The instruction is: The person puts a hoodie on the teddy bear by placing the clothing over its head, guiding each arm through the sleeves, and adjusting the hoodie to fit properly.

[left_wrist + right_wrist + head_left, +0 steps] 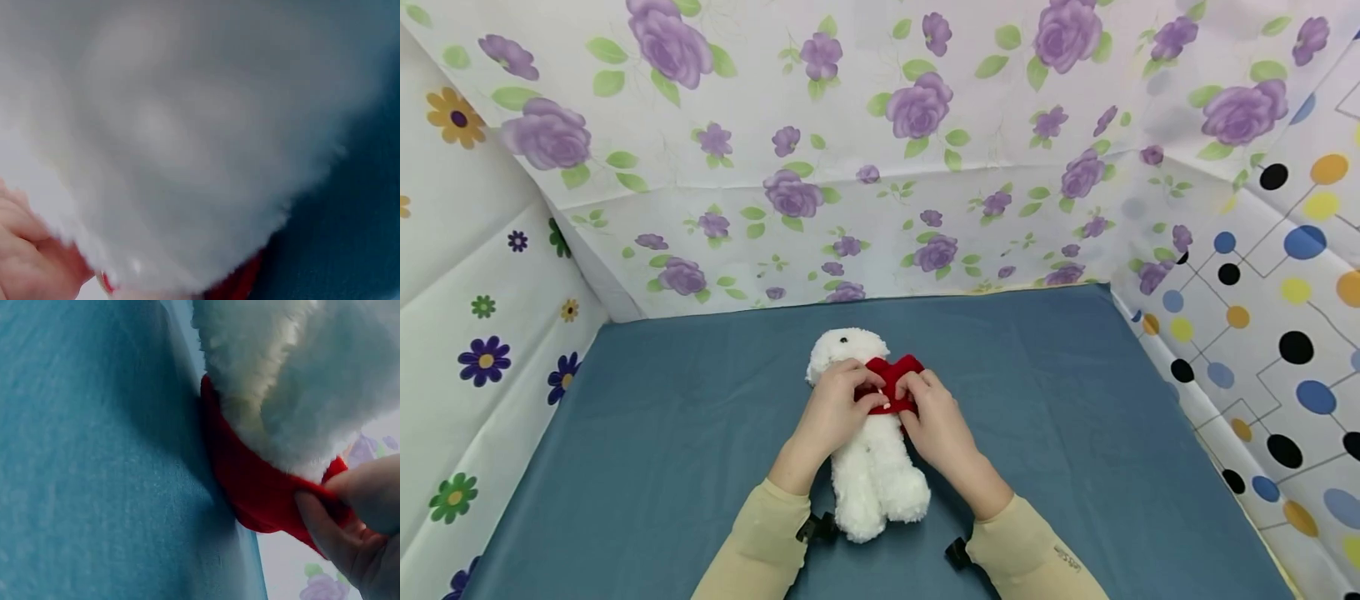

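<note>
A white plush toy (868, 475) lies on the table, its head with a dark eye toward the back and its legs toward me. A small red garment (891, 379) is around its upper body. My left hand (838, 404) lies over the toy's chest, thumb and fingertips curled at the garment's front edge, where small white bits show. With thumb and fingers my right hand (934, 417) pinches the garment's other side; the right wrist view shows the red cloth (269, 494) between those fingers. Blurred white fur (169, 137) fills most of the left wrist view, hiding the left fingertips.
The blue-grey tabletop (685, 450) spreads around the toy on all sides. A flowered sheet (865, 225) stands along the back edge, with patterned sheets at the left (445, 350) and right (1262, 350). Black wrist mounts (820, 528) sit at both sleeves.
</note>
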Demonstrator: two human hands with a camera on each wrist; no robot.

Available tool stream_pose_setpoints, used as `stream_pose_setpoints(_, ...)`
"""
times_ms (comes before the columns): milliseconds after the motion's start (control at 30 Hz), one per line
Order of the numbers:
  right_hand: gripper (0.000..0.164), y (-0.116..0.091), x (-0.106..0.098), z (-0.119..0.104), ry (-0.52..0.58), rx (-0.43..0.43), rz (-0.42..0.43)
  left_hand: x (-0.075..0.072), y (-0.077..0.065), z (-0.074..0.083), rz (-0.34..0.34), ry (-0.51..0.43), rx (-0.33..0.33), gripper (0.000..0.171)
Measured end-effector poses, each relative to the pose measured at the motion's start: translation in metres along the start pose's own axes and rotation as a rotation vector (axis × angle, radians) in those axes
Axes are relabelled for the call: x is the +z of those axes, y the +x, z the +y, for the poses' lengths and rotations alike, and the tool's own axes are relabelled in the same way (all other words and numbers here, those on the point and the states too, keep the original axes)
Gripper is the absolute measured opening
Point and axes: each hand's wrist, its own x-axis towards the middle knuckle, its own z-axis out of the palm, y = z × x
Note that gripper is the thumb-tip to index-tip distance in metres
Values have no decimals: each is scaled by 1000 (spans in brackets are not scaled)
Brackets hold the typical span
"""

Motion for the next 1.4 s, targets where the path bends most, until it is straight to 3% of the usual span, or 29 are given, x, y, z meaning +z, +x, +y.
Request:
stream_pose_setpoints(500,32,2,8,3,-100,182,44,9,1,8,-66,82,93,11)
stream_pose_setpoints(667,38,4,3,5,-133,235,-16,8,0,7,-69,66,55,10)
stream_pose_setpoints(767,44,7,-12,9,-31,238,-134,4,0,6,-57,37,2,10)
stream_pose_setpoints(867,52,8,-33,14,169,229,-252,0,0,4,-46,33,-60,15)
stream_pose_setpoints(1000,43,10,-53,22,356,194,-247,-3,-2,2,-52,58,-106,28)
stream_pose_setpoints(1167,32,12,-54,29,386,177,-235,-4,-3,1,-80,67,-104,34)
stream_pose_setpoints(1400,23,13,-51,33,343,195,-222,-3,0,3,-99,46,-70,34)
